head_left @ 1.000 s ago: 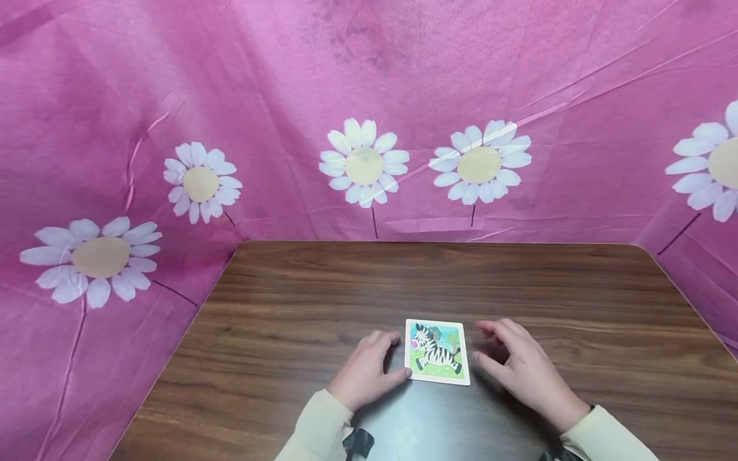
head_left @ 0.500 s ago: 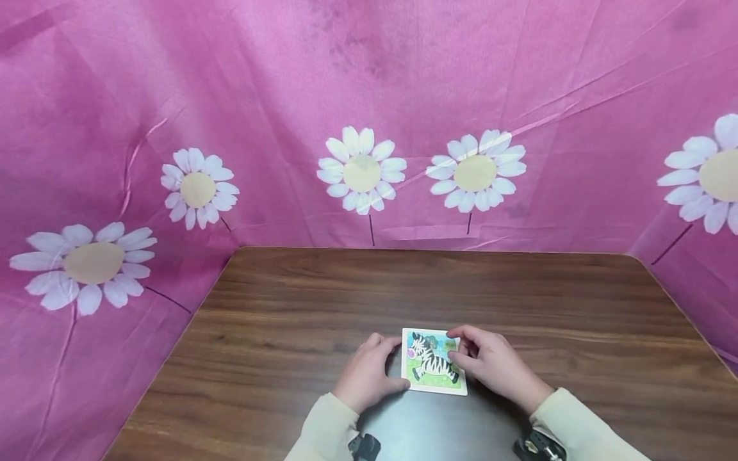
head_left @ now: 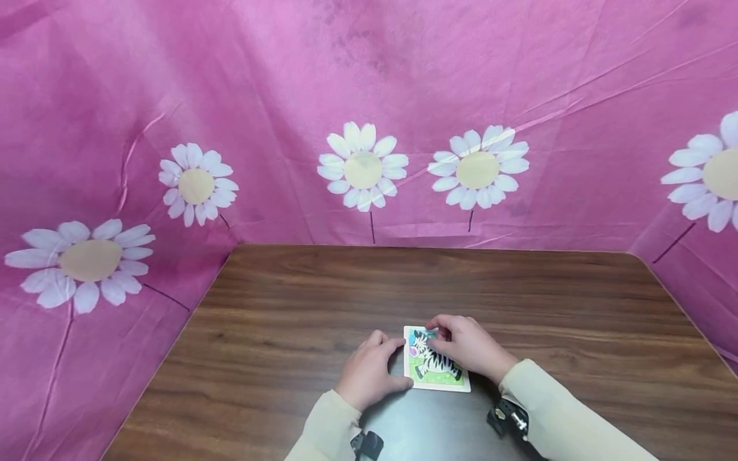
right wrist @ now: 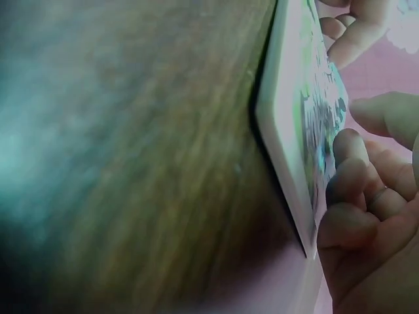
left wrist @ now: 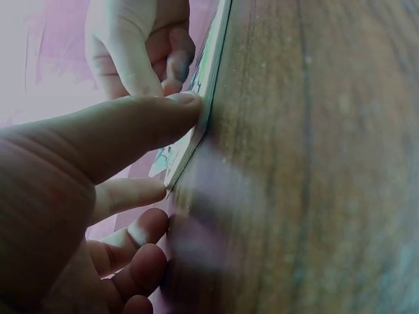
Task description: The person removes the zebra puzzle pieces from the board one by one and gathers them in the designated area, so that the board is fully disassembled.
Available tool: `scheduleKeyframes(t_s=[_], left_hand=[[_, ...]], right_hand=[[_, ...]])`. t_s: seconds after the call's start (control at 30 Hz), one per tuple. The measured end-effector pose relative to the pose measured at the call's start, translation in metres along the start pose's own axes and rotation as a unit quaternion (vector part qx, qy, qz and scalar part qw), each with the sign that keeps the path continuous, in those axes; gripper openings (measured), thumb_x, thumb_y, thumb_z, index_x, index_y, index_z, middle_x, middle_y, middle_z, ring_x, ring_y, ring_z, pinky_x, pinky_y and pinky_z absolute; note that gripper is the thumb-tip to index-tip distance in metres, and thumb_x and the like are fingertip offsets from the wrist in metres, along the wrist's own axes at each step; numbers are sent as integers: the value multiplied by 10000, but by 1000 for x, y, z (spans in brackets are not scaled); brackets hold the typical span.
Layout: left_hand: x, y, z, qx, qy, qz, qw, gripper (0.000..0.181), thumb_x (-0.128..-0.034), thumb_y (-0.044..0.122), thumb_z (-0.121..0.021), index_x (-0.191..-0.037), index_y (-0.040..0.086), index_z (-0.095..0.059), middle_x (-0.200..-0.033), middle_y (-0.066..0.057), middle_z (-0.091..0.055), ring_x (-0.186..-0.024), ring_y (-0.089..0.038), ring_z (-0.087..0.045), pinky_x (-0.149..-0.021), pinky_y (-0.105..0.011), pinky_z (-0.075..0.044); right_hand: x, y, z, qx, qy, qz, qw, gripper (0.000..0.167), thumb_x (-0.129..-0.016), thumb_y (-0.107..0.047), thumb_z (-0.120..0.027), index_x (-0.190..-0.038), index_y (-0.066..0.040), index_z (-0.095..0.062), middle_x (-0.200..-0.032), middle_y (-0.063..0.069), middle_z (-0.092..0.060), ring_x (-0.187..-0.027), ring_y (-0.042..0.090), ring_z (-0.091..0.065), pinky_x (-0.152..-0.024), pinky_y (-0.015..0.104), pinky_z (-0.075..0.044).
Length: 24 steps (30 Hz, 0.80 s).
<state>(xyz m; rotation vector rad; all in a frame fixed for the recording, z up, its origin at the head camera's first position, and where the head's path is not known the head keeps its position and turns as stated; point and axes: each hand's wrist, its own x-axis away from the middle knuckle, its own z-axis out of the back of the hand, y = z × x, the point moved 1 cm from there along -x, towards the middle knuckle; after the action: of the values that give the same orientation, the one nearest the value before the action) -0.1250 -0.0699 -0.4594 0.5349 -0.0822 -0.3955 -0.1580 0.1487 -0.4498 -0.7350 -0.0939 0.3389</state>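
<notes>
A square zebra jigsaw puzzle (head_left: 423, 376) in a white frame lies flat on the wooden table. At its left side my left hand (head_left: 368, 372) steadies it: the thumb rests at the near left corner and the index fingertip touches the left edge. Over the upper part of the picture is my right hand (head_left: 469, 346), its thumb and index finger pinching a puzzle piece (right wrist: 340, 98) that tilts up from the board. Those fingers hide some of the piece in the head view. In the left wrist view the raised piece (left wrist: 159, 163) shows beyond the left thumb.
The brown wood-grain table (head_left: 300, 294) spreads around the puzzle on all sides. A pink cloth (head_left: 259, 77) printed with large white daisies hangs behind and beside it. Dark wrist-worn devices (head_left: 507, 419) sit at both sleeves.
My right hand has moved left from beside the puzzle to over its upper part, and a piece there now tilts up. The left index finger has come against the puzzle's left edge.
</notes>
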Motion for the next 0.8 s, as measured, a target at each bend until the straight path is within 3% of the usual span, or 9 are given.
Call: scheduleKeyframes(t_s=[0.23,0.5,0.67,0.8], left_hand=[[0,1,0,-62,51,-49,10000,688,-688,420,-872,-1292,158,-673,-997,54,-524,-805,-90,-495,-709,-271,-432],[-1,0,-1,-14,25,-73,10000,690,-690,426,-874,-1295,163,-672,-1011,47,-533,-832,-100,-516,-732,-283,-449],[-5,-1,2,-4,30,-153,9999,520,-752,427,-829,-1194,183,-705,-979,44,-538,-800,-99,-513,-703,-285,-446],[-9,0,2,-30,8,-73,10000,459,-744,437,-829,-1123,212,-701,-947,55,-534,-756,-95,-498,-664,-280,-430]], right_hand=[[-9,-2,-6,37,-174,-121,9998,216,-883,-131,-726,-1088,-65,-722,-730,-73,-545,-641,80,-496,-588,258,-416],[-12,-1,-11,346,-107,-134,9993,176,-876,-120,-730,-1050,-93,-726,-712,-88,-536,-629,71,-486,-597,265,-412],[-11,-2,-12,424,-12,-83,9991,141,-865,-107,-726,-1003,-122,-700,-707,-91,-520,-615,66,-471,-593,267,-401],[-9,-4,-13,383,8,-127,9992,129,-863,-98,-723,-981,-131,-685,-709,-91,-517,-612,68,-467,-585,265,-392]])
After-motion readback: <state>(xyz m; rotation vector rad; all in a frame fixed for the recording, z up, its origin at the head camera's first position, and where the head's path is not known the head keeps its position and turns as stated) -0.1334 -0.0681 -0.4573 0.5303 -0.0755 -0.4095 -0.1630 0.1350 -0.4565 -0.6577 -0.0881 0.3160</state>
